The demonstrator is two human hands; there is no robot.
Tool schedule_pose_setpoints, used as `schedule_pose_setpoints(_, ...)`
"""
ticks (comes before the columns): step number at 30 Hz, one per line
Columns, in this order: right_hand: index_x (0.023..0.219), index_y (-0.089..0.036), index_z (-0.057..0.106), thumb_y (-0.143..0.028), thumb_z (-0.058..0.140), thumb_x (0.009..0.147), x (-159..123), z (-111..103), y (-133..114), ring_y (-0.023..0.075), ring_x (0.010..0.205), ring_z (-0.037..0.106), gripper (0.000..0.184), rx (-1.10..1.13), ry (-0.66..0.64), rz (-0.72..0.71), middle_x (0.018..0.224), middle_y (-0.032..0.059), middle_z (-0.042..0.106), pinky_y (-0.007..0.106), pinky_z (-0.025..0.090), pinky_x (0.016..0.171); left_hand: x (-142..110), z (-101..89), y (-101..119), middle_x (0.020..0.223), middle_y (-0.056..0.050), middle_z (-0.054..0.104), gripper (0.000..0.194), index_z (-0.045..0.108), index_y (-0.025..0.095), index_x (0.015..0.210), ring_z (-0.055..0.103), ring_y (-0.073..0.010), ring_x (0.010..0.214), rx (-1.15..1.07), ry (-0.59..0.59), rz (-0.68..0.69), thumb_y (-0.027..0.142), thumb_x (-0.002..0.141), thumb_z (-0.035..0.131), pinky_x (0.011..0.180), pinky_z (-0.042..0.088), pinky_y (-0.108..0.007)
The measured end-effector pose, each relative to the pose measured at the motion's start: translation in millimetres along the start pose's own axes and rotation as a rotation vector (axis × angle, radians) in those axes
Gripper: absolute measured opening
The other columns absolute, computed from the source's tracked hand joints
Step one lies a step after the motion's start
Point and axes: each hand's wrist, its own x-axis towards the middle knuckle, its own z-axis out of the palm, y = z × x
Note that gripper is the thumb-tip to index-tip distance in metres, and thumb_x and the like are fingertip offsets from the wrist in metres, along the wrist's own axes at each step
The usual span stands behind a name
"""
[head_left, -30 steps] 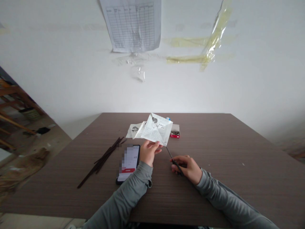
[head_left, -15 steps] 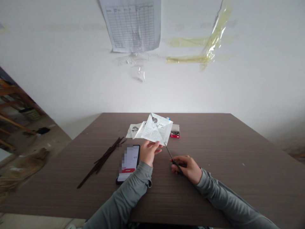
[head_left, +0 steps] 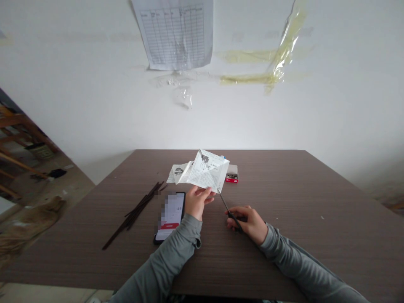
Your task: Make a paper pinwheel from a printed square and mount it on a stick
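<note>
My left hand (head_left: pixel 197 201) pinches the near edge of a printed paper sheet (head_left: pixel 208 170) and holds it tilted up above the brown table (head_left: pixel 284 202). My right hand (head_left: pixel 248 222) is closed round the dark handles of a pair of scissors (head_left: pixel 227 208). The thin blades point up and away, and their tips meet the lower right corner of the sheet. Both sleeves are grey.
A phone (head_left: pixel 171 216) with a lit screen lies just left of my left wrist. A bundle of dark thin sticks (head_left: pixel 136 211) lies further left. Behind the sheet are another printed paper (head_left: pixel 178 171) and a small red box (head_left: pixel 232 173). The white wall carries a printed table (head_left: pixel 176 33) and yellowed tape (head_left: pixel 271 63).
</note>
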Motion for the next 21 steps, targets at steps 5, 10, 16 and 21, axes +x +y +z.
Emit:
schedule_pose_setpoints(5, 0.101, -0.025, 0.094, -0.087, 0.109, 0.072, -0.6, 0.6, -1.8, 0.0337, 0.066, 0.081, 0.070, 0.002, 0.001, -0.006, 0.076, 0.0123, 0.089, 0.051, 0.076, 0.076, 1.2, -0.4, -0.3, 0.088, -0.005, 0.093, 0.031, 0.080, 0.021, 0.091, 0.093, -0.0233, 0.079, 0.024, 0.003, 0.001, 0.005, 0.087, 0.106, 0.067, 0.071, -0.026)
schedule_pose_setpoints(10, 0.101, -0.026, 0.095, -0.088, 0.109, 0.073, -0.9, -0.4, -2.7, 0.0347, 0.068, 0.082, 0.069, -0.004, 0.004, 0.002, 0.076, 0.0123, 0.088, 0.051, 0.077, 0.078, -0.4, 1.1, 1.1, 0.085, -0.002, 0.090, 0.031, 0.081, 0.020, 0.093, 0.091, -0.0214, 0.076, 0.026, 0.003, 0.005, 0.002, 0.089, 0.106, 0.065, 0.068, -0.023)
schedule_pose_setpoints(16, 0.101, -0.024, 0.096, -0.087, 0.111, 0.070, -1.1, -1.1, -1.3, 0.0357, 0.070, 0.083, 0.071, 0.000, 0.007, 0.005, 0.078, 0.0135, 0.089, 0.052, 0.078, 0.080, -2.3, 1.9, 2.5, 0.084, -0.002, 0.089, 0.028, 0.081, 0.019, 0.094, 0.090, -0.0221, 0.076, 0.015, 0.011, 0.004, 0.001, 0.091, 0.103, 0.067, 0.067, -0.024)
schedule_pose_setpoints(21, 0.100, -0.026, 0.095, -0.086, 0.111, 0.070, -1.2, -0.8, -2.3, 0.0361, 0.069, 0.083, 0.068, 0.000, 0.004, 0.006, 0.075, 0.0120, 0.089, 0.051, 0.076, 0.077, -3.8, 2.4, 4.1, 0.084, -0.003, 0.089, 0.028, 0.082, 0.019, 0.094, 0.090, -0.0219, 0.075, 0.019, 0.017, 0.000, 0.001, 0.090, 0.102, 0.066, 0.068, -0.025)
